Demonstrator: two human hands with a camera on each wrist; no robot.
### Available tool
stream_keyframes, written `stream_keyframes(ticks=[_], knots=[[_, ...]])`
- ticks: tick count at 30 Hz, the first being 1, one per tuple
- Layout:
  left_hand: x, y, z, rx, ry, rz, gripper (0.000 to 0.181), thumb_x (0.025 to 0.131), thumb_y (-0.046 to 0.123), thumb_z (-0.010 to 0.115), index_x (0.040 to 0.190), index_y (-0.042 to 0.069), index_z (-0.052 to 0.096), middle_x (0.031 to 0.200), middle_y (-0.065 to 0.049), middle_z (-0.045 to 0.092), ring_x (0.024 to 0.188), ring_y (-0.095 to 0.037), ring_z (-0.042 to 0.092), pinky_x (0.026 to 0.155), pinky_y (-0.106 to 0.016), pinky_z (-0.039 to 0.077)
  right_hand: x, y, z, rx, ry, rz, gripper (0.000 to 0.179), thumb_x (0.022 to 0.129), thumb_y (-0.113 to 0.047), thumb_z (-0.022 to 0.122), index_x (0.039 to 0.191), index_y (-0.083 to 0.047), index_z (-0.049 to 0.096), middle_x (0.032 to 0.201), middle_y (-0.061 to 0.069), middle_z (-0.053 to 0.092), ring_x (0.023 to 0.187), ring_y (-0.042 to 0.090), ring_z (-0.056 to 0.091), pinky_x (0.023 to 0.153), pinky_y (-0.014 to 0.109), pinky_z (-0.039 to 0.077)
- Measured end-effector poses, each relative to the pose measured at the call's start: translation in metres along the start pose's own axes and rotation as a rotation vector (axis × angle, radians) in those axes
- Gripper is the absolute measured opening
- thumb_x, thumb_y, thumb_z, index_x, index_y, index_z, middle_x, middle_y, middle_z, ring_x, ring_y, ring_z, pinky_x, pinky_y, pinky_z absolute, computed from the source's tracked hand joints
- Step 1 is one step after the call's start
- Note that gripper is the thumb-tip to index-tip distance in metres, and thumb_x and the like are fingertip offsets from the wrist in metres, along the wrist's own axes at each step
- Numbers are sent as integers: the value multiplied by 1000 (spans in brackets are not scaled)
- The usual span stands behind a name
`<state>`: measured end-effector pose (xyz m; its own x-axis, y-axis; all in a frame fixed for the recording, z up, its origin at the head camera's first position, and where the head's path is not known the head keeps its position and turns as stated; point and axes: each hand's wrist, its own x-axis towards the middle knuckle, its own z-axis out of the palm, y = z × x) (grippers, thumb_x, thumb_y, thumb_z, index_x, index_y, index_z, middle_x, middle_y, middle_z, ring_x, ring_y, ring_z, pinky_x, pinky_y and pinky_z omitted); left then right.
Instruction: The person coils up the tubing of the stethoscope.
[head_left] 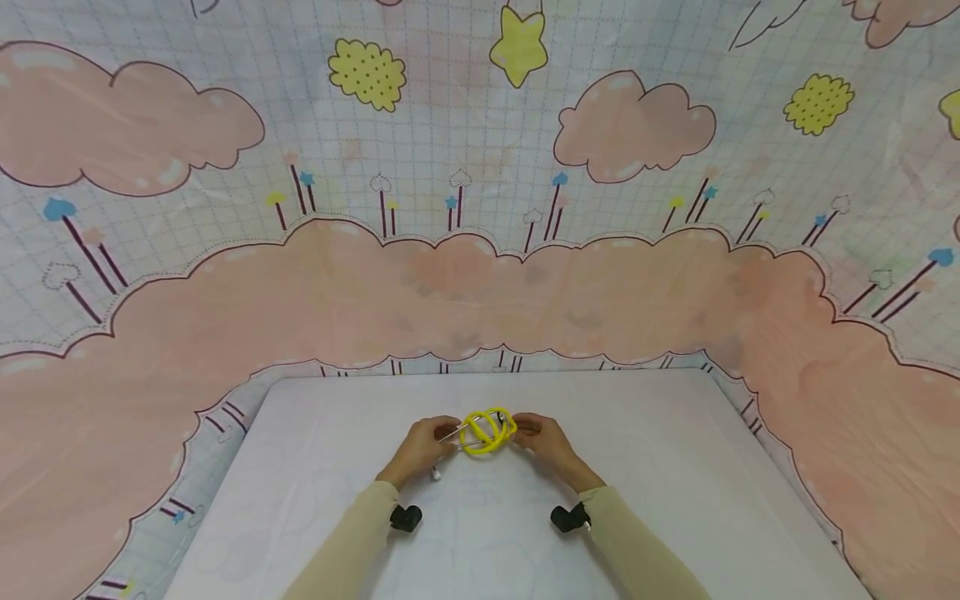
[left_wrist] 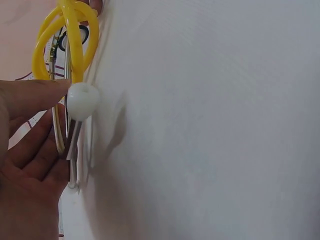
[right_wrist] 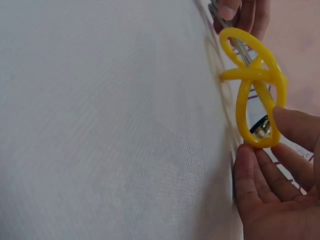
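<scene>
Both hands hold one tangle of parts just above the white table. A thick, glossy yellow tube (right_wrist: 281,90) is bent into crossing loops, with thin silvery metal rods (left_wrist: 56,132) running through them. In the left wrist view, my left hand (head_left: 422,447) pinches the rods between its thumb and fingers. A white ball (left_wrist: 83,101) on a short metal stem sits by that thumb tip. My right hand (head_left: 552,442) pinches the opposite end of the yellow tube, thumb above and fingers beneath. A small dark ring (left_wrist: 85,35) shows inside the loops; how it connects is hidden.
A white table top (head_left: 600,417) spreads around and below the hands. Behind it and at its sides hangs a patterned cloth (head_left: 465,292) with clouds and stars. A small black device (head_left: 406,518) is worn on the left wrist, another (head_left: 570,517) on the right.
</scene>
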<state>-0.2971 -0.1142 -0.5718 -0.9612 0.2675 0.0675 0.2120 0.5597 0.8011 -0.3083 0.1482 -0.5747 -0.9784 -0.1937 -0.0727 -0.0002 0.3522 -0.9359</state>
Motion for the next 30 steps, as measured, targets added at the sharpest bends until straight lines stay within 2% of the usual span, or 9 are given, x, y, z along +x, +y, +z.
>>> stream_keyframes(ticks=[6, 10, 15, 18, 25, 30], knots=[[0, -4, -4, -78, 69, -11, 39, 82, 3, 76, 120, 3, 67, 110, -11, 71, 104, -27, 68, 94, -41, 53, -3, 0, -5, -3, 14, 14, 43, 90, -10, 71, 130, 0, 59, 124, 19, 65, 109, 27, 66, 88, 34, 57], [-3, -4, -9, -135, 128, -1, 37, 82, 1, 75, 118, 0, 68, 108, -14, 72, 102, -28, 68, 94, -41, 53, -5, 1, -10, -19, 27, 6, 43, 91, -12, 69, 130, 2, 58, 124, 20, 64, 103, 24, 67, 83, 33, 58], [-10, 2, -18, -179, 167, 38, 35, 83, 0, 73, 118, -4, 66, 109, -21, 70, 103, -31, 67, 95, -42, 52, -11, -2, -15, -18, 57, 60, 38, 92, -10, 68, 128, -2, 60, 126, 18, 64, 103, 24, 67, 84, 34, 58], [-15, 9, -22, -186, 177, 36, 35, 84, 0, 73, 118, -5, 66, 111, -23, 69, 103, -31, 66, 94, -42, 53, -15, -4, -16, -28, 70, 84, 36, 92, -10, 68, 127, -4, 61, 126, 16, 64, 103, 24, 67, 84, 35, 58], [-32, 23, -30, -143, 203, 29, 29, 88, 6, 71, 116, 2, 68, 111, -17, 70, 101, -25, 66, 87, -29, 54, -22, -9, -16, -53, 60, 54, 35, 92, -11, 68, 126, -5, 62, 127, 16, 63, 100, 21, 68, 82, 34, 58], [-39, 25, -31, -185, 222, 22, 26, 89, 8, 71, 116, 7, 69, 114, -16, 70, 102, -23, 66, 88, -27, 54, -28, -18, -16, -70, 38, 30, 36, 94, -15, 66, 129, -10, 61, 127, 18, 64, 98, 24, 69, 82, 38, 58]])
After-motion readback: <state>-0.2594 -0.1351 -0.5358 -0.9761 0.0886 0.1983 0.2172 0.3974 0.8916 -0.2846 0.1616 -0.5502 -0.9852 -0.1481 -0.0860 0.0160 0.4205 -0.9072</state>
